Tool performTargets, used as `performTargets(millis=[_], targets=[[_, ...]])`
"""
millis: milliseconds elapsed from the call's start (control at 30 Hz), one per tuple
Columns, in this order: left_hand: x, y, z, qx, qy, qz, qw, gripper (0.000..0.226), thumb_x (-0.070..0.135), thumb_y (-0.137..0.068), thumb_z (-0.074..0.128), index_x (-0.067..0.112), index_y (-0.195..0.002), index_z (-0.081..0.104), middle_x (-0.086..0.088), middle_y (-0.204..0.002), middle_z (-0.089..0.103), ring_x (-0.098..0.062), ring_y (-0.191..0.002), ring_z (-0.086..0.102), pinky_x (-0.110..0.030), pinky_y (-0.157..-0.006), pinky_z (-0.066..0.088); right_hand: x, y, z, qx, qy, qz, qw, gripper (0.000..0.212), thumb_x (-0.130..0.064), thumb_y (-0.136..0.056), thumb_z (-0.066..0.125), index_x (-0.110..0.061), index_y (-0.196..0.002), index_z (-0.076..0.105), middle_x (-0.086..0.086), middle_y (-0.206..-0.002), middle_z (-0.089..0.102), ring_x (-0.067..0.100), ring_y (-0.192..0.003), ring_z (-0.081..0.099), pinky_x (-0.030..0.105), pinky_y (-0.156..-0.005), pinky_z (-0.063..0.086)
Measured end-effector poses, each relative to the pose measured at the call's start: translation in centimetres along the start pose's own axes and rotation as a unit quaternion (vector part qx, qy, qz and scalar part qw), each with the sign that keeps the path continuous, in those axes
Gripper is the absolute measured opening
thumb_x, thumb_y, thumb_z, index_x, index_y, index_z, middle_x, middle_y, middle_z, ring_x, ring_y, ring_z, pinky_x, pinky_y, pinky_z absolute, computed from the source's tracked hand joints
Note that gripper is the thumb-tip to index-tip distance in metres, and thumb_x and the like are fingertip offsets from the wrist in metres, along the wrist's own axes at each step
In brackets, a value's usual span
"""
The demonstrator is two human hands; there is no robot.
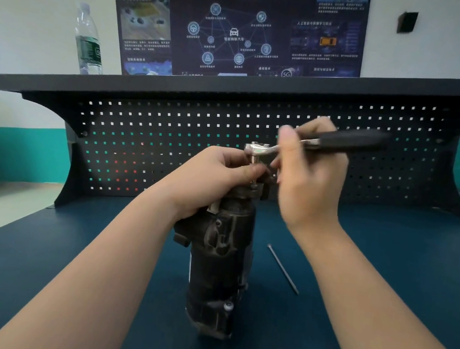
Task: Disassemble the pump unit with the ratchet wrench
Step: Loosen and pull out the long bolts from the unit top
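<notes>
Mid-frame, your left hand (217, 178) grips the upright pump unit (220, 262) top; your right hand (308, 177) holds the ratchet wrench (298, 143) on it.

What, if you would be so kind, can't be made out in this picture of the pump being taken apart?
- Head view: where the ratchet wrench meets the pump unit is hidden; the left hand covers the socket and fastener.
- Head view: the wrench handle is motion-blurred, so the right hand grip is unclear.
- Head view: the label on the water bottle is too blurred to read.
- Head view: the poster has small text that is illegible.
</notes>
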State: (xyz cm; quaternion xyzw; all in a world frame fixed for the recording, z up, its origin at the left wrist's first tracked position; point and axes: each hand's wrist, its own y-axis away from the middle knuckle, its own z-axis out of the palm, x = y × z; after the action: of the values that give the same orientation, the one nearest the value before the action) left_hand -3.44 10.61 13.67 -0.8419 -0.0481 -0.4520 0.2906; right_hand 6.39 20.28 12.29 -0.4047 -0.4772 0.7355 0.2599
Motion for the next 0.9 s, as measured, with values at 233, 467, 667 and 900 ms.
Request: performTargets(millis=[233, 467, 667, 900], targets=[[0.0, 0.0, -0.1, 0.007, 0.001, 0.002, 1.000, 0.014, 0.020, -0.090, 0.064, 0.014, -0.084, 0.075, -0.004, -0.083, 0.074, -0.009, -0.074, 0.066, -0.018, -0.065, 0.053, 1.0, -1.6, -0.4, 0.076, -0.379, 0.477, 0.789, 0.024, -0.012, -0.090, 0.043, -0.009, -0.066, 0.046, 0.001, -0.046, 0.041, 0.009, -0.034, 0.030, 0.016, -0.034, 0.023], [-0.1, 0.0, -0.1, 0.003, -0.003, 0.036, 0.999, 0.029, 0.011, -0.089, 0.063, 0.024, -0.066, 0.074, 0.009, -0.062, 0.069, 0.000, -0.056, 0.062, -0.012, -0.053, 0.047, -0.1, 0.6, 0.1, -0.082, 0.098, -0.196, 0.972, 0.024, -0.017, -0.090, 0.054, -0.002, -0.072, 0.050, 0.006, -0.056, 0.048, 0.017, -0.049, 0.045, 0.023, -0.050, 0.037], [-0.3, -0.1, -0.1, -0.006, 0.027, 0.024, 0.999, 0.009, 0.020, -0.088, 0.065, 0.021, -0.084, 0.073, 0.005, -0.080, 0.070, -0.004, -0.073, 0.064, -0.016, -0.065, 0.051, 1.0, -1.6, -0.6, 0.053, -0.376, 0.459, 0.803, 0.023, -0.011, -0.089, 0.043, -0.009, -0.066, 0.045, 0.001, -0.044, 0.040, 0.010, -0.034, 0.031, 0.016, -0.035, 0.023], [-0.3, -0.4, -0.2, 0.008, -0.002, 0.033, 0.999, 0.019, 0.014, -0.088, 0.065, 0.021, -0.072, 0.070, 0.008, -0.067, 0.070, -0.002, -0.060, 0.063, -0.015, -0.055, 0.048, -0.7, 0.5, 0.4, 0.027, -0.033, 0.032, 0.999, 0.023, -0.016, -0.090, 0.053, -0.012, -0.069, 0.047, 0.002, -0.051, 0.050, 0.019, -0.044, 0.047, 0.027, -0.044, 0.037]])
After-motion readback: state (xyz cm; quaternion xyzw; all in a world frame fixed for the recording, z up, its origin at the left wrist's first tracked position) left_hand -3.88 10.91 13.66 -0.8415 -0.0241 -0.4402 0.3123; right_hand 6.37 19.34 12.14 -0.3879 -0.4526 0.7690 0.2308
